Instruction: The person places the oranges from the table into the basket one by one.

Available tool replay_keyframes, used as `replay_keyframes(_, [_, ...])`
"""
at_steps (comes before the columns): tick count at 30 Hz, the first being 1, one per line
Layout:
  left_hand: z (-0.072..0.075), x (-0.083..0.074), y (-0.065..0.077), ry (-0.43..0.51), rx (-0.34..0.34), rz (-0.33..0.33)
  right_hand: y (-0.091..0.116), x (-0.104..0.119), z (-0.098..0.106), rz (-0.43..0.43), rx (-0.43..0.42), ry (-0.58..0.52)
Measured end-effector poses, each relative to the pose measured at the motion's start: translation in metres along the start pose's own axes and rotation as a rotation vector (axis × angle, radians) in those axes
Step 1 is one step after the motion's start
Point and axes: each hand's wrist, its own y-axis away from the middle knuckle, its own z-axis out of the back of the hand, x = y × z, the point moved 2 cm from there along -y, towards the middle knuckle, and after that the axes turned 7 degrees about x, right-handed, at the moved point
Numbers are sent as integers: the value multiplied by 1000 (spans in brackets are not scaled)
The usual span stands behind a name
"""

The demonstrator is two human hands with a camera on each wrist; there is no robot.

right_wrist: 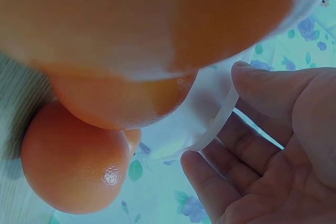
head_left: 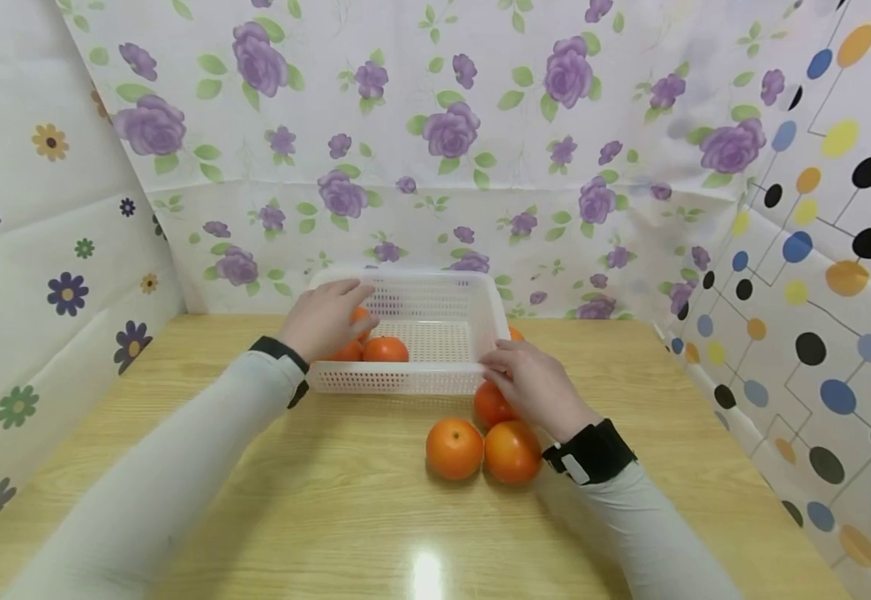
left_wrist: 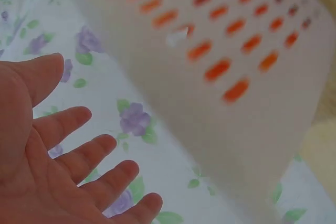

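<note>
A white perforated plastic basket (head_left: 397, 379) stands on the table with several oranges (head_left: 386, 349) at its left end. My left hand (head_left: 327, 317) is over the basket's left side, beside those oranges. Its fingers are spread and the palm is bare in the left wrist view, with the basket wall (left_wrist: 173, 98) alongside. My right hand (head_left: 536, 387) grips the basket's rim at the right front corner. In the right wrist view the rim (right_wrist: 220, 116) passes between thumb and fingers. Just below that hand, more oranges (head_left: 453, 448) sit on the table, one partly hidden by it.
Another orange (head_left: 515, 334) shows behind the basket's right side. The wooden table (head_left: 315, 500) is enclosed by a purple-flowered cloth (head_left: 405, 150) behind, a flower-print cloth (head_left: 22, 250) on the left and a dotted cloth (head_left: 818, 250) on the right.
</note>
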Motion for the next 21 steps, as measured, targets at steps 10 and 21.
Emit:
replay_keyframes(10, [-27, 0, 38, 86, -125, -44, 0, 2, 0, -1, 0, 6])
replay_keyframes(21, [-40, -7, 64, 79, -257, -96, 1, -1, 1, -26, 21, 7])
